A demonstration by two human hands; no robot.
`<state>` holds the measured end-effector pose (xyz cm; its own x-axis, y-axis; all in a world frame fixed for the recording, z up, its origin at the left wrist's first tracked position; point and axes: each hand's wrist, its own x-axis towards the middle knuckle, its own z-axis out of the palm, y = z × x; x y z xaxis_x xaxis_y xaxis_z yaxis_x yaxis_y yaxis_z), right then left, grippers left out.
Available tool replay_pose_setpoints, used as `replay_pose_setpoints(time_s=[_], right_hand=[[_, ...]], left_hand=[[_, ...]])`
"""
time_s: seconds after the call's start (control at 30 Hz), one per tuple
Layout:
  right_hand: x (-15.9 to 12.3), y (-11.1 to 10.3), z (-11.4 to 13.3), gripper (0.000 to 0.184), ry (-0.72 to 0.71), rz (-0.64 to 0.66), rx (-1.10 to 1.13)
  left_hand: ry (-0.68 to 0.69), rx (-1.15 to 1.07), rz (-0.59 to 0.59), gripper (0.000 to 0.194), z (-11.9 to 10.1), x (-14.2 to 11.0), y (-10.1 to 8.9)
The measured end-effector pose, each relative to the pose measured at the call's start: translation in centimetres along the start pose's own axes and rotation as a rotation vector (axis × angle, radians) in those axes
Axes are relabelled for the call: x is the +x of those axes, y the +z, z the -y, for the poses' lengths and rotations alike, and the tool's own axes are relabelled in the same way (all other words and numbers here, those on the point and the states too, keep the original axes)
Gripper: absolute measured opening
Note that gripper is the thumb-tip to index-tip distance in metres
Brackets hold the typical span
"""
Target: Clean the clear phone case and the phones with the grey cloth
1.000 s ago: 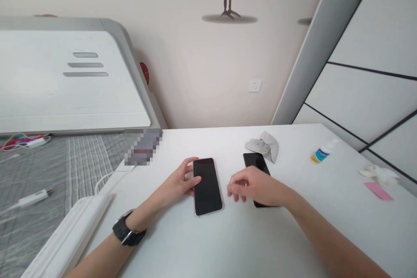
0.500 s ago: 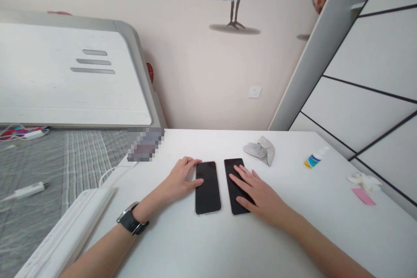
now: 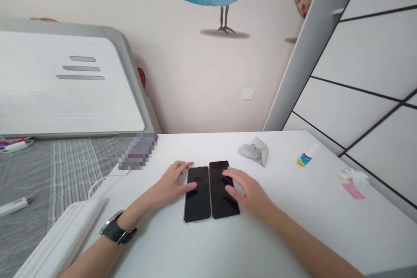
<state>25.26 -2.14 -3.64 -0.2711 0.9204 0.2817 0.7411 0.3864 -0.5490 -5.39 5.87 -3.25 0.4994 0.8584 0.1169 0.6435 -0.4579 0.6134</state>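
Note:
Two dark-screened phones lie flat, side by side, on the white table (image 3: 156,243). The left phone (image 3: 198,202) has a clear case around its edge; the right phone (image 3: 221,204) sits right against it or nearly so. My left hand (image 3: 172,184) rests at the left phone's upper left side, its thumb over the screen and its fingers spread along the top corner. Over the right edge of the other phone is my right hand (image 3: 249,191), fingers apart, thumb and fingertips at the screen. Neither hand is wrapped around a phone.
Farther back lies a grey folded cloth item (image 3: 256,151). A small spray bottle (image 3: 307,156), crumpled white tissue (image 3: 354,177) and a pink slip (image 3: 353,191) are on the right. A long white object (image 3: 71,230) lines the left edge, near a pixelated item (image 3: 137,152).
The right phone has moved left against the left phone, closing the gap between them. My right hand has shifted left with it and lies less flat on the screen. The camera view has shifted slightly.

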Motion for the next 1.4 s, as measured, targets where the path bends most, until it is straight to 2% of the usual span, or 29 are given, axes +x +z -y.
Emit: replay_pose_setpoints(time_s=[0.07, 0.17, 0.27, 0.37, 0.4, 0.53, 0.63, 0.7, 0.77, 0.83, 0.9, 1.07, 1.13, 1.27, 1.4], right_hand=[[0.4, -1.7, -2.0, 0.029, 0.121, -0.131, -0.022], [0.6, -4.0, -5.5, 0.027, 0.26, -0.271, -0.091], [0.5, -5.1, -8.2, 0.032, 0.321, -0.288, -0.101], [0.7, -5.3, -9.8, 0.015, 0.352, -0.278, -0.069], [0.9, -5.3, -10.1, 0.016, 0.363, -0.279, -0.055], [0.7, -5.5, -9.8, 0.023, 0.365, -0.262, 0.042], [-1.0, -5.3, -8.3, 0.026, 0.31, -0.194, 0.149], [-2.7, -5.1, -7.1, 0.027, 0.27, -0.147, 0.206], [-4.5, -5.2, -6.2, 0.028, 0.242, -0.115, 0.231], [-5.7, -5.5, -5.8, 0.027, 0.235, -0.109, 0.219], [-6.1, -6.2, -6.0, 0.025, 0.256, -0.15, 0.167], [-3.3, -7.6, -8.1, 0.027, 0.33, -0.324, -0.073], [-1.5, -7.5, -8.9, 0.03, 0.328, -0.32, -0.164], [1.9, -7.4, -10.3, 0.025, 0.341, -0.276, -0.3], [3.4, -8.2, -11.1, 0.028, 0.36, -0.279, -0.366]], left_hand=[[-0.012, 0.011, -0.025, 0.059, 0.1, 0.0, -0.2], [-0.005, 0.056, -0.085, 0.056, -0.2, 0.1, -0.2], [0.059, 0.12, -0.13, 0.048, -1.9, 0.4, 0.1], [0.18, 0.178, -0.107, 0.037, -5.1, 1.5, 1.1], [0.228, 0.197, -0.083, 0.036, -6.4, 2.2, 1.6], [0.387, 0.271, -0.013, 0.043, -11.3, 5.5, 4.7], [0.469, 0.319, 0.027, 0.052, -13.6, 7.8, 7.4], [0.499, 0.351, 0.048, 0.041, -14.4, 8.5, 8.9], [0.512, 0.386, 0.057, 0.021, -15.0, 8.5, 9.9], [0.521, 0.42, 0.055, 0.008, -15.5, 8.0, 10.2], [0.529, 0.45, 0.045, 0.005, -16.0, 7.3, 10.1], [0.534, 0.516, 0.026, 0.004, -17.4, 5.6, 9.3], [0.54, 0.54, 0.025, 0.005, -17.8, 5.0, 9.2], [0.555, 0.559, 0.035, 0.008, -18.0, 4.4, 9.2], [0.545, 0.539, 0.057, 0.004, -17.5, 4.1, 9.1]])
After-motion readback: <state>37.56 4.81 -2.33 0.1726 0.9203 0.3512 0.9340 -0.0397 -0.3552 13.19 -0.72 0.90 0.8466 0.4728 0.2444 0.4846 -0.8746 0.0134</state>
